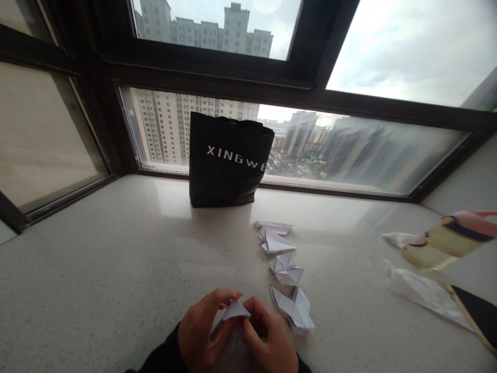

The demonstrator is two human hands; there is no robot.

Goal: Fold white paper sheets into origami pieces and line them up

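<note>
Between my two hands, near the bottom middle of the head view, is a small piece of folded white paper (236, 311) with a pointed top. My left hand (202, 329) curls round its left side, thumb and fingers pinching it. On the other side, my right hand (268, 334) grips the paper's right corner between thumb and bent forefinger. My palms hide the lower part of the paper. Just right of my right hand lies a folded paper piece (298, 310). Beyond it, in a line toward the window, are another folded paper shape (287, 269) and a pointed paper one (276, 241).
A black bag (229, 171) with white lettering stands upright by the window. To the right are a yellowish bottle with a pink lid (452, 241), crumpled white tissue (425, 292) and a dark-screened phone (477, 313). Everything rests on a speckled white sill (116, 274).
</note>
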